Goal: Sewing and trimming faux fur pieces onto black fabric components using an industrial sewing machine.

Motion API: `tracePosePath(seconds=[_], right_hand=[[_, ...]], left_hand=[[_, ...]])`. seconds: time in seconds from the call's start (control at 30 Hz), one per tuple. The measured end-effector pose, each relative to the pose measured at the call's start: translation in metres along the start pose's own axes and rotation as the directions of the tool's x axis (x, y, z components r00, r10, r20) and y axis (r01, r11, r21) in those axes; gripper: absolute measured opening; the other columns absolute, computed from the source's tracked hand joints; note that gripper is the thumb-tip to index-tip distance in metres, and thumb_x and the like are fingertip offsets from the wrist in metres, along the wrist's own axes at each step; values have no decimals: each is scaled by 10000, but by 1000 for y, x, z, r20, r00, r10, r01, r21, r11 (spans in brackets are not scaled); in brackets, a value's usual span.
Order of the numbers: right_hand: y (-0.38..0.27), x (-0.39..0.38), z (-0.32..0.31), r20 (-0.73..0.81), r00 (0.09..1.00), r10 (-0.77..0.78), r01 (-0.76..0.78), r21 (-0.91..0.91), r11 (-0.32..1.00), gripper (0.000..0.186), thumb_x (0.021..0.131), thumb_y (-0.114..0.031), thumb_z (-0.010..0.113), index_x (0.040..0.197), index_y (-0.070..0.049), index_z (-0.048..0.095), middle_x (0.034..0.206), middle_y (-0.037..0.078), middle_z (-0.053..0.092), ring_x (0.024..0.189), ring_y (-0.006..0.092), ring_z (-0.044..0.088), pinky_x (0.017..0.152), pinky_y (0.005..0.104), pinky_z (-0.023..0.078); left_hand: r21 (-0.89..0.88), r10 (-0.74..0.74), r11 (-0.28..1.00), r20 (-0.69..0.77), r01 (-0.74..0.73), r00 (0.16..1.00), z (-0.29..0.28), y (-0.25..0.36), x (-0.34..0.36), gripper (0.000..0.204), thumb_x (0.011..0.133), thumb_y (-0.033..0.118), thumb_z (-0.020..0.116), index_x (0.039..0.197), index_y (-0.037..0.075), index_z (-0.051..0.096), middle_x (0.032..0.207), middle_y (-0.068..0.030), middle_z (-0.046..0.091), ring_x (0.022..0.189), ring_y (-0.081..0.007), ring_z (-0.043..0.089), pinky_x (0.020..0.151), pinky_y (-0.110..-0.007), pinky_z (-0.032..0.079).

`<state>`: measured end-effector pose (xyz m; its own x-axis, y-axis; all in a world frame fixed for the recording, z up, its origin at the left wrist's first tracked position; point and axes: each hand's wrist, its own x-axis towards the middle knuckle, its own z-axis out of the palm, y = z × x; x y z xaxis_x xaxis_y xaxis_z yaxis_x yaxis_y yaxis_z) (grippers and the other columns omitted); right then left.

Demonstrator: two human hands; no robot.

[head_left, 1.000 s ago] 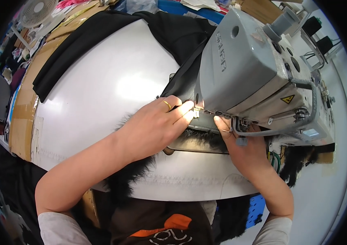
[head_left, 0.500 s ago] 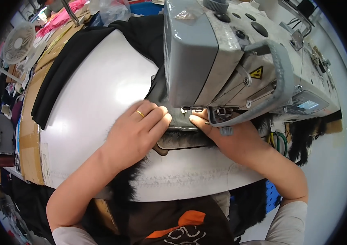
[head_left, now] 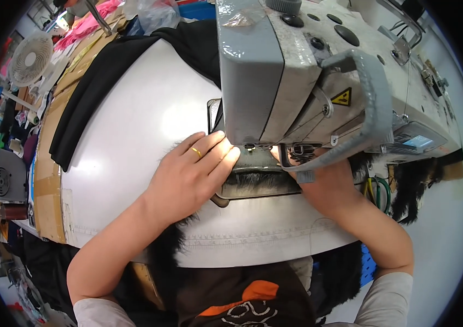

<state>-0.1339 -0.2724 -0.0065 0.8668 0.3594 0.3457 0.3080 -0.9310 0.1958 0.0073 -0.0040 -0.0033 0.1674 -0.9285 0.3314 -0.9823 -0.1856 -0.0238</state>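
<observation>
Smooth dark fabric [head_left: 253, 160] with shaggy dark fur [head_left: 256, 178] lies mid-frame under a boxy grey sewing machine [head_left: 253, 82]. The left hand [head_left: 189, 175] bends over its left side, the right hand [head_left: 327, 186] is partly hidden; whether either grips cannot be told. Glossy white desk [head_left: 144, 114] beneath; brown cardboard [head_left: 48, 201], round fan [head_left: 31, 58] at frame left.

i have the left hand [head_left: 190, 177] palm down, fingers [head_left: 219, 158] together and slanting inward. my right hand [head_left: 327, 185] sits opposite, partly hidden from me. both forearms [head_left: 122, 231] angle inward.
</observation>
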Motion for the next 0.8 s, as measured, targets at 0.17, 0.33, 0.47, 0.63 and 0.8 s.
tracePosePath(seconds=[0.17, 0.33, 0.47, 0.63, 0.8], right_hand=[[2, -6, -2, 19, 1000, 6, -7, 40, 999, 282, 824, -146, 674, 1101, -113, 708, 1079, 14, 651, 949, 206, 637, 727, 352, 559], [4, -6, -4, 44, 999, -4, 2, 27, 1000, 297, 832, -137, 673, 1124, -105, 714, 1167, 13, 678, 980, 203, 644, 753, 341, 561], [3, -7, -1, 61, 998, -5, 3, 31, 1000, 305, 822, -137, 684, 1121, -94, 719, 1165, 17, 682, 1007, 203, 649, 766, 340, 563], [5, -9, 0, 73, 997, -9, 8, 18, 1000, 303, 820, -138, 690, 1118, -95, 723, 1169, 18, 686, 1012, 204, 652, 763, 342, 566], [5, -8, -2, 48, 999, 10, -13, 63, 998, 277, 821, -125, 681, 1095, -109, 718, 1148, 4, 685, 989, 199, 663, 743, 350, 567]], left_hand=[[2, 36, 999, 19, -36, 999, 4, 1, 2, 371, 895, 125, 630, 1244, 6, 673, 1245, -119, 684, 1223, -279, 653, 1030, -418, 549], [16, 45, 999, 19, -46, 999, 3, 2, 3, 356, 906, 122, 625, 1241, 9, 670, 1260, -120, 688, 1208, -272, 656, 1001, -403, 547], [36, 56, 998, -70, -53, 996, 10, 2, 5, 274, 845, 123, 642, 1104, 37, 668, 1079, -77, 654, 1038, -249, 646, 906, -383, 547], [37, 57, 998, -201, -50, 978, 14, 2, 8, 215, 786, 121, 657, 993, 63, 662, 900, -41, 615, 876, -225, 633, 849, -374, 550], [25, 49, 999, -176, -45, 983, 12, -1, 8, 203, 771, 127, 653, 966, 71, 663, 879, -34, 615, 858, -225, 633, 856, -373, 549]])
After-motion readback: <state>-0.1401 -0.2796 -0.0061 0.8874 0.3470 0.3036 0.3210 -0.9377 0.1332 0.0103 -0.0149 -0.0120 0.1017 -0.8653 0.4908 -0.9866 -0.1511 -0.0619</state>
